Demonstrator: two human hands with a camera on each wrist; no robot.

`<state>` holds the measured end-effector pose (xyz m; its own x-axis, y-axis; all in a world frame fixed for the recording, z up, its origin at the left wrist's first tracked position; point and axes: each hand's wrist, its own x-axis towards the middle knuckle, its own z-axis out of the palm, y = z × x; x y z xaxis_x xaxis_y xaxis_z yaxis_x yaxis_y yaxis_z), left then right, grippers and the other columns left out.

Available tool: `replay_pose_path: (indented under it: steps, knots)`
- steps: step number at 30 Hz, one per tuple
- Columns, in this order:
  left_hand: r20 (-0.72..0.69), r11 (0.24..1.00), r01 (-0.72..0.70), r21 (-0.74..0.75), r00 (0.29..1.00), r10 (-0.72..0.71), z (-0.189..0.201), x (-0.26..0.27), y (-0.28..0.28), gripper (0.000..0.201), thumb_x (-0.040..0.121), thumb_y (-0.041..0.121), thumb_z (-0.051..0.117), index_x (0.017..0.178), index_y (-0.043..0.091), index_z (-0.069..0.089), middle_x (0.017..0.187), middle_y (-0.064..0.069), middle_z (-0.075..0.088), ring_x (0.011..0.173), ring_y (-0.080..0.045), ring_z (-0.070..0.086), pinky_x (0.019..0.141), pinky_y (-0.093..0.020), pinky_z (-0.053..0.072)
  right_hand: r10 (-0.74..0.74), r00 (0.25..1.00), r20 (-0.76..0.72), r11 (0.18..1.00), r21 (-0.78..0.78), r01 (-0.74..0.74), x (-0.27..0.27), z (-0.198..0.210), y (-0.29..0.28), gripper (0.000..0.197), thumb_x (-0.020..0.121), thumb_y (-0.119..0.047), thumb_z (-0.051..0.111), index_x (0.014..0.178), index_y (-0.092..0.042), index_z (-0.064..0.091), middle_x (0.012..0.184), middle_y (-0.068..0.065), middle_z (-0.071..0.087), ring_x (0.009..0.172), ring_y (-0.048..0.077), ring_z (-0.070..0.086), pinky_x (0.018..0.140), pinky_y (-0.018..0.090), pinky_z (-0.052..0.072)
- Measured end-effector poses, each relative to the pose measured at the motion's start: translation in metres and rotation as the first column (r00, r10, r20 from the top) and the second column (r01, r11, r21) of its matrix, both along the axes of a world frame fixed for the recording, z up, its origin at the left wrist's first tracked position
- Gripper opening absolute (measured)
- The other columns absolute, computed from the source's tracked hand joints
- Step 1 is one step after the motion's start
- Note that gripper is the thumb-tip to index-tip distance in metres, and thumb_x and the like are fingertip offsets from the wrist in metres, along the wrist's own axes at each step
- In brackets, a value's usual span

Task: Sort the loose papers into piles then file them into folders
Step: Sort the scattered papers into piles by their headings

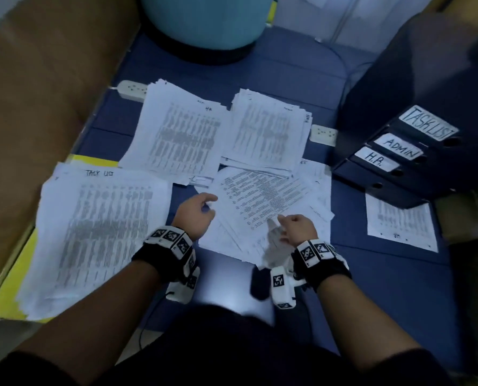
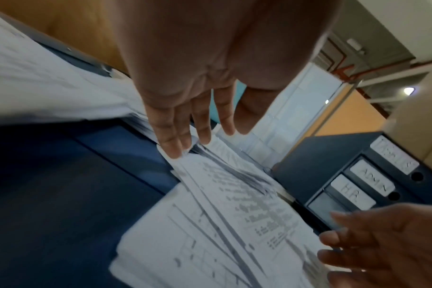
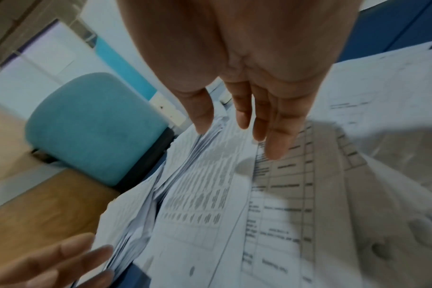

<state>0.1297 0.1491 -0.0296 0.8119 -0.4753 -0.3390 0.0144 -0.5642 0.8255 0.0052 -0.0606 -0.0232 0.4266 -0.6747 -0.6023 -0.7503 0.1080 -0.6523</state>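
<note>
Loose papers [image 1: 263,207] fanned at centre, between left hand [image 1: 196,213] at 9 o'clock and right hand [image 1: 296,228] at 5 o'clock; fingers relaxed, spread, holding nothing; probably thin, floppy, slippery; best pinched at an edge; folders [image 1: 394,160] at 2 o'clock.

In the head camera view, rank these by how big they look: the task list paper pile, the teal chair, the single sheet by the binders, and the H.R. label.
1. task list pile
2. teal chair, cut off by the frame and farther away, so this ranking is unsure
3. single sheet
4. H.R. label
</note>
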Motion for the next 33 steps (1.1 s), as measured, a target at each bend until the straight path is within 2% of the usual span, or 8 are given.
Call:
replay_pose_path:
  steps: [2, 6, 12, 16, 20, 23, 30, 33]
  knots:
    - [0.022, 0.998, 0.042, 0.048, 0.999, -0.043, -0.007, 0.0, -0.021, 0.035, 0.089, 0.006, 0.055, 0.122, 0.015, 0.059, 0.126, -0.006, 0.057, 0.109, -0.02, 0.054, 0.088, -0.022, 0.038, -0.064, 0.998, -0.024, 0.997, 0.051, 0.065, -0.003, -0.004, -0.012, 0.03, 0.092, -0.026, 0.066, 0.107, -0.001, 0.06, 0.098, 0.018, 0.065, 0.08, 0.029, 0.063, 0.076, 0.042, 0.059]
    - [0.01, 0.973, 0.141, 0.183, 0.989, -0.145, -0.027, 0.004, -0.04, 0.045, 0.087, 0.007, 0.056, 0.132, 0.014, 0.053, 0.151, -0.011, 0.035, 0.142, -0.02, 0.027, 0.112, -0.029, 0.025, -0.12, 0.99, -0.079, 0.987, 0.102, 0.128, 0.001, -0.02, -0.025, 0.035, 0.088, -0.03, 0.067, 0.085, 0.005, 0.064, 0.085, 0.025, 0.065, 0.08, 0.035, 0.068, 0.083, 0.055, 0.056]
    - [0.02, 0.922, 0.235, 0.308, 0.967, -0.254, -0.033, 0.005, -0.037, 0.048, 0.09, 0.016, 0.057, 0.137, 0.018, 0.047, 0.152, -0.004, 0.035, 0.142, -0.015, 0.027, 0.114, -0.027, 0.02, -0.155, 0.985, -0.077, 0.976, 0.139, 0.165, 0.029, -0.017, -0.02, 0.037, 0.09, -0.034, 0.066, 0.1, -0.001, 0.054, 0.093, 0.019, 0.062, 0.078, 0.029, 0.061, 0.062, 0.035, 0.046]
    - [-0.008, 0.958, 0.164, 0.236, 0.986, -0.167, -0.025, 0.007, -0.029, 0.044, 0.089, 0.01, 0.058, 0.133, 0.016, 0.051, 0.147, -0.005, 0.04, 0.135, -0.019, 0.037, 0.108, -0.023, 0.025, -0.139, 0.99, -0.03, 0.988, 0.064, 0.141, 0.027, -0.011, -0.016, 0.019, 0.095, -0.013, 0.057, 0.099, -0.001, 0.043, 0.093, 0.018, 0.053, 0.069, 0.023, 0.047, 0.059, 0.031, 0.037]
    - [0.012, 0.975, 0.105, 0.196, 0.994, -0.11, -0.017, 0.007, -0.021, 0.044, 0.088, 0.007, 0.059, 0.131, 0.011, 0.052, 0.138, -0.005, 0.049, 0.125, -0.019, 0.047, 0.095, -0.016, 0.027, -0.145, 0.989, -0.02, 0.989, -0.021, 0.145, -0.008, 0.01, -0.023, 0.026, 0.098, -0.008, 0.052, 0.12, 0.006, 0.051, 0.109, 0.013, 0.058, 0.105, 0.035, 0.055, 0.086, 0.037, 0.043]
    - [0.033, 0.985, 0.099, 0.138, 0.994, -0.105, -0.011, 0.0, -0.021, 0.042, 0.086, 0.004, 0.059, 0.128, 0.009, 0.054, 0.131, -0.007, 0.055, 0.12, -0.022, 0.051, 0.093, -0.019, 0.032, -0.164, 0.986, 0.018, 0.985, -0.045, 0.164, -0.044, 0.015, -0.03, 0.008, 0.097, -0.009, 0.054, 0.102, -0.007, 0.048, 0.081, -0.001, 0.052, 0.087, 0.027, 0.053, 0.082, 0.039, 0.047]
    - [-0.055, 0.988, 0.151, -0.022, 0.987, -0.152, 0.006, -0.016, -0.031, 0.035, 0.091, 0.009, 0.058, 0.124, 0.017, 0.056, 0.124, -0.006, 0.058, 0.101, -0.017, 0.057, 0.086, -0.025, 0.041, -0.215, 0.962, 0.169, 0.972, -0.056, 0.227, -0.11, 0.024, -0.036, 0.024, 0.095, -0.008, 0.056, 0.114, -0.019, 0.066, 0.08, -0.001, 0.064, 0.071, 0.018, 0.059, 0.065, 0.032, 0.045]
    - [-0.118, 0.981, 0.162, -0.107, 0.978, -0.174, 0.013, -0.019, -0.031, 0.031, 0.09, 0.009, 0.06, 0.118, 0.023, 0.055, 0.123, -0.008, 0.059, 0.1, -0.019, 0.059, 0.092, -0.036, 0.048, -0.216, 0.945, 0.245, 0.971, -0.049, 0.235, -0.124, 0.036, -0.031, 0.028, 0.094, -0.005, 0.057, 0.11, -0.026, 0.067, 0.098, -0.002, 0.073, 0.089, 0.019, 0.069, 0.081, 0.039, 0.054]
